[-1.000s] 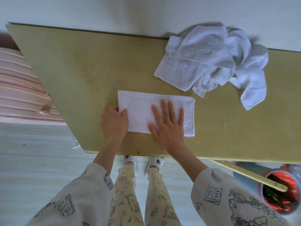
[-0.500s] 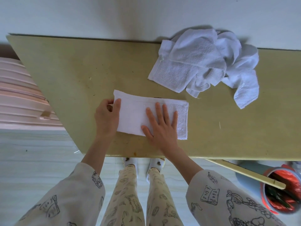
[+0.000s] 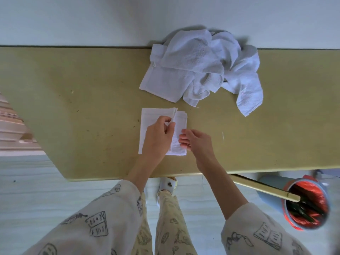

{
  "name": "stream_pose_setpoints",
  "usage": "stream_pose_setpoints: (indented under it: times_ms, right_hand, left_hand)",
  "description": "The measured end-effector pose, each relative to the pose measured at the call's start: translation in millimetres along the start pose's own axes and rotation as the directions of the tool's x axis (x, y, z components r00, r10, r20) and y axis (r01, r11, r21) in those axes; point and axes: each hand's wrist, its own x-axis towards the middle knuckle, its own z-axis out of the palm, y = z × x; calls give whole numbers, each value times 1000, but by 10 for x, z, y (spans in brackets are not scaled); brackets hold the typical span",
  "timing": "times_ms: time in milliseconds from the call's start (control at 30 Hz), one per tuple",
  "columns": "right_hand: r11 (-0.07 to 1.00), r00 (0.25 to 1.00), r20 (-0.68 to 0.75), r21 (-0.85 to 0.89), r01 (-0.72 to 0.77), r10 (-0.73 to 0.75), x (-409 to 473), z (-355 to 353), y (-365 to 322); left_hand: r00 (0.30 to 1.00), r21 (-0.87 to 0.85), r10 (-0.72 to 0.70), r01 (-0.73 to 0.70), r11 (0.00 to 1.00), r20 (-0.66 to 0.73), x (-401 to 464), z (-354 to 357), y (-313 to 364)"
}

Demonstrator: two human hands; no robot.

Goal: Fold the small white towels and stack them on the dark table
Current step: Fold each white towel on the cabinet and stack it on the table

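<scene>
As my left hand (image 3: 158, 138) pinches the flap over, the small white terry towel (image 3: 145, 124) halves.
Right hand (image 3: 197, 144) now hovers loose-fingered, empty; unfolded white towel heap (image 3: 200, 70) waits behind it.

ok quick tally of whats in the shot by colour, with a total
White: 2, the folded towel under the left hand and right hand, and the heap of loose towels; how many are in the heap cannot be told.
Olive: 1, the table.
Red-lined: 1, the bin on the floor.
Total: 4
</scene>
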Motion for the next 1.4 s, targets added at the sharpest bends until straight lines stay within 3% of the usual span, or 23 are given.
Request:
stream_pose_setpoints:
  times_ms: [200,367,500,633,767,967,1300,1367,1400]
  right_hand:
    - [999,1000,21,-52,9,-8,100,-9,41]
    - [995,1000,12,-99,-25,26,162,-13,61]
    - [982,1000,4,-186,24,-24,168,31,36]
    - [961,997,-24,-271,58,-68,179,71,4]
    - [954,996,-38,-294,64,-79,191,73,-2]
    - [947,994,-60,-313,72,-96,219,76,30]
    - [942,992,-71,-328,79,-108,263,58,23]
    - [919,982,-100,-377,111,-160,226,51,23]
    - [860,958,-133,-484,162,-255,188,55,36]
  left_hand:
    - [996,82,23,-29,996,82,-43,101,49]
    - [985,23,4,-8,1000,171,-90,111,87]
    - [992,-19,101,-100,995,77,-130,45,-24]
    - [973,138,220,-210,968,-63,-169,-41,-199]
    - [942,407,327,-273,872,-68,-180,-78,-368]
    - [950,483,308,-291,826,45,-257,-77,-456]
    - [933,602,346,-331,726,97,-292,-41,-535]
    - [926,609,369,-339,717,80,-288,-23,-536]
    - [925,607,374,-339,719,72,-290,-12,-535]
